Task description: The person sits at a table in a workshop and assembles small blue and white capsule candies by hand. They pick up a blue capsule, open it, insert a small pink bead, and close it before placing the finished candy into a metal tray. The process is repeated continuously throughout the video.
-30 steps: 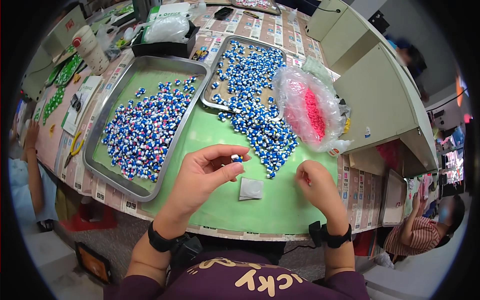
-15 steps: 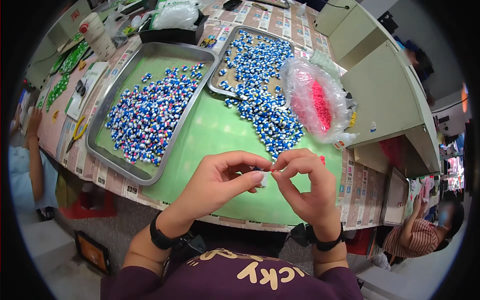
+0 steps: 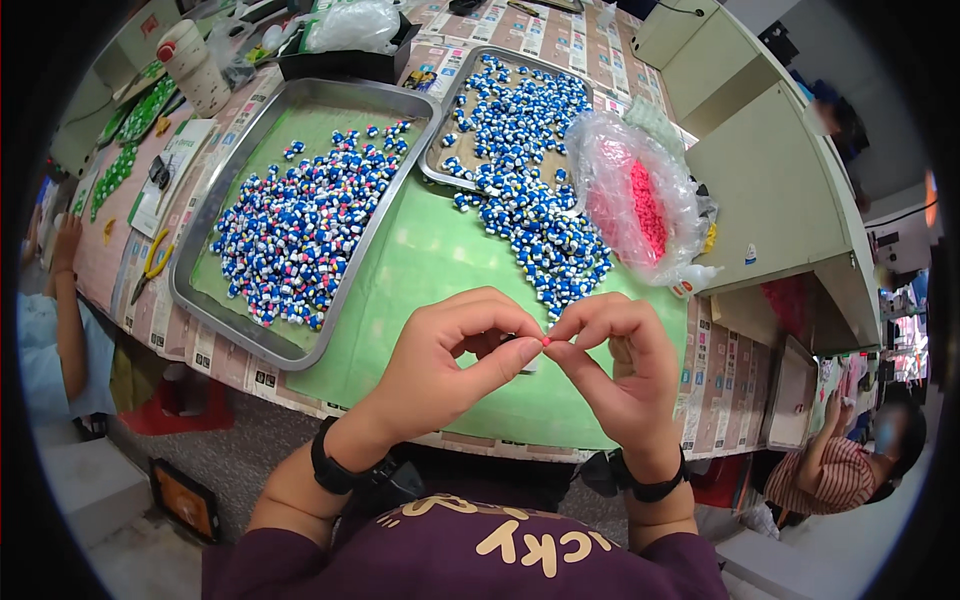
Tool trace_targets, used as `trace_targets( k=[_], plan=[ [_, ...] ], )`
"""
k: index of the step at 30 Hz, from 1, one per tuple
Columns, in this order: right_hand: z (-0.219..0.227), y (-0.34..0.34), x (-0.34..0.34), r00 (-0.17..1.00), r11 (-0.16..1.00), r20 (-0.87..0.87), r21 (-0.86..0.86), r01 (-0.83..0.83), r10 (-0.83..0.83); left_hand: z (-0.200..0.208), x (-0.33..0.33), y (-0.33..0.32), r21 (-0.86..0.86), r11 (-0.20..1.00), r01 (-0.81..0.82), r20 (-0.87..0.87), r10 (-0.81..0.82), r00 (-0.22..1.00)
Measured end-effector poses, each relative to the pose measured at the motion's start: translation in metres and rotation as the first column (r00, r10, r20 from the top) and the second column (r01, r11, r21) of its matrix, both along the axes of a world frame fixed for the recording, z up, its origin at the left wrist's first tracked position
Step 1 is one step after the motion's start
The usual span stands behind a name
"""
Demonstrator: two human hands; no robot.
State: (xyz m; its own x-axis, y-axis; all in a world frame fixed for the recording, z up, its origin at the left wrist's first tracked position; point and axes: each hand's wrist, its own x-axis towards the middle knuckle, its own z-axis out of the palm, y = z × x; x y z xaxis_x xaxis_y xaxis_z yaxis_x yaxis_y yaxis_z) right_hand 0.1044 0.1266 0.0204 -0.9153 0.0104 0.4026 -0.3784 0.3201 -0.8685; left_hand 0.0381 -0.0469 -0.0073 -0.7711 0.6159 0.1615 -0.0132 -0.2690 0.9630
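Observation:
My left hand is closed in a pinch over the green mat, on something dark and mostly hidden by the fingers. Its fingertips meet those of my right hand, whose thumb and forefinger pinch a tiny pinkish-red piece. A whitish thing shows partly beneath the left fingers; its kind is unclear. Just beyond my hands, a heap of small blue-and-white pieces spills from the far metal tray. Another metal tray, at the left, holds many similar pieces with pink bits among them.
A clear plastic bag of pinkish-red pieces lies right of the heap, by a small white bottle. Yellow-handled pliers lie left. A pale cabinet borders the right side. Co-workers sit at both sides, one in a striped top.
My fingertips have drawn tighter together around the tiny red piece. The dark and white things by my left fingers are now more covered. The heap and trays look unchanged.

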Motion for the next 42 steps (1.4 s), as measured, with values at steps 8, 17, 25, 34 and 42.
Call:
trace_targets(
  k=[8, 17, 25, 34, 42],
  plan=[
    [0.000, 0.002, 0.008, 0.929, 0.859, 0.348, -0.506, 0.075, 0.124, 0.001, 0.000, 0.003, -0.119, 0.983, -0.141, -0.428, 0.077, 0.900],
    [-0.008, 0.011, 0.004, 0.945, 0.968, 0.323, -0.248, 0.036, 0.048, -0.007, -0.003, 0.000, -0.170, 0.975, -0.144, -0.329, 0.081, 0.941],
    [-0.026, 0.022, -0.009, 0.943, 0.958, 0.330, 0.257, -0.124, 0.034, -0.020, -0.018, -0.037, -0.115, 0.981, -0.159, -0.036, 0.156, 0.987],
    [-0.024, 0.017, -0.023, 0.945, 0.874, 0.325, 0.455, -0.172, 0.017, -0.024, -0.015, -0.038, 0.006, 0.993, -0.116, 0.175, 0.113, 0.978],
    [-0.017, 0.018, -0.022, 0.913, 0.946, 0.408, 0.287, -0.149, 0.020, -0.027, -0.013, -0.033, 0.034, 0.993, -0.117, 0.160, 0.110, 0.981]
  ],
)
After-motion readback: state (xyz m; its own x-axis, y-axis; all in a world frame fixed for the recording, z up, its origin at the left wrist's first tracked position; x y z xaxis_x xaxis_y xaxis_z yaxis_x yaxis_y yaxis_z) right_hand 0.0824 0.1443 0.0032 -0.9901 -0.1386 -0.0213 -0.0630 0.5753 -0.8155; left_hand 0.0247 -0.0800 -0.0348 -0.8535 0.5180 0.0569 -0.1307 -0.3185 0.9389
